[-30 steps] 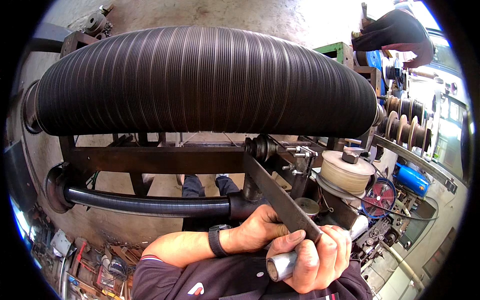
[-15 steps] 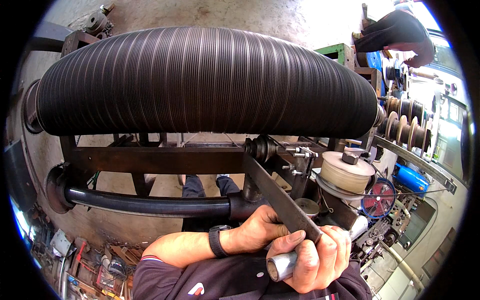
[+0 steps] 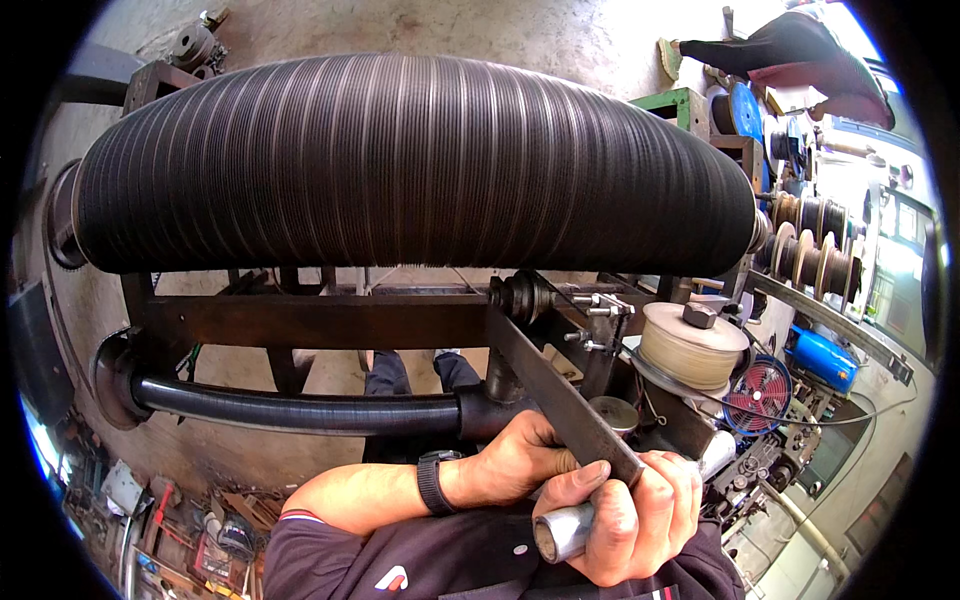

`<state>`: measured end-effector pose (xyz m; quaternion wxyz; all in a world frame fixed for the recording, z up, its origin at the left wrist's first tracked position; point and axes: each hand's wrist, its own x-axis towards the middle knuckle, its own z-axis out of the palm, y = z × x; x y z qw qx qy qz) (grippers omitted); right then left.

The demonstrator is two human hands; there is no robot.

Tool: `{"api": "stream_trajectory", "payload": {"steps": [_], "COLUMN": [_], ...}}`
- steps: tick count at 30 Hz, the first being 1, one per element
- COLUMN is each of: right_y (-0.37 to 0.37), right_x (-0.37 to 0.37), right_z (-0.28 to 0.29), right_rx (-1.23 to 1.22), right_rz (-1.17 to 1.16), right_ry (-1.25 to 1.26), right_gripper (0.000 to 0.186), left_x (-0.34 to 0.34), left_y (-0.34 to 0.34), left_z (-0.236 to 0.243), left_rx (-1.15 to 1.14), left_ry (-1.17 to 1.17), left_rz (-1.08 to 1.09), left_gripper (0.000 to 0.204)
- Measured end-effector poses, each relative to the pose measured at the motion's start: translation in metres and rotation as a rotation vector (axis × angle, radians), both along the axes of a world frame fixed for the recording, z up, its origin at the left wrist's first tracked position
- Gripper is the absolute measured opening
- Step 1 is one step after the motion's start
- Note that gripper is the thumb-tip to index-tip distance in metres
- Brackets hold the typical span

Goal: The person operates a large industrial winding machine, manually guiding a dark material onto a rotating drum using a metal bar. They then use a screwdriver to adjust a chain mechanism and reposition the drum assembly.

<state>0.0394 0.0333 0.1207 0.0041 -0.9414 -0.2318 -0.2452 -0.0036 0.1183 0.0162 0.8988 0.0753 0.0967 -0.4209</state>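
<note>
Right hand closed around smooth grey tube; left hand curled at flat metal bar — hold obscured; concrete floor beyond.

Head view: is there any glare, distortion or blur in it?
In the head view, the black roller appears bowed by the fisheye; in that view too, glare whitens the window at right; there also, the flat metal bar, left hand and right hand look fairly sharp.
</note>
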Motion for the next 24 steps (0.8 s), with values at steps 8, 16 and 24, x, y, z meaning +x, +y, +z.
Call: {"api": "stream_trajectory", "payload": {"steps": [8,16,24], "right_y": [0.001,0.006,0.010], "right_x": [0.000,-0.002,-0.002], "right_z": [-0.001,0.000,-0.001], "right_rx": [0.001,0.004,0.002], "right_rz": [0.013,0.004,0.013], "right_ry": [-0.019,0.010,-0.010], "right_gripper": [0.015,0.015,0.015], "left_x": [0.000,0.002,0.000], "left_y": [0.005,0.011,0.015], "left_z": [-0.001,0.000,-0.003], "left_rx": [0.013,0.017,0.014], "left_ry": [-0.042,-0.009,-0.103], "left_rz": [-0.013,-0.051,0.015], "left_gripper": [0.022,0.022,0.022]}}
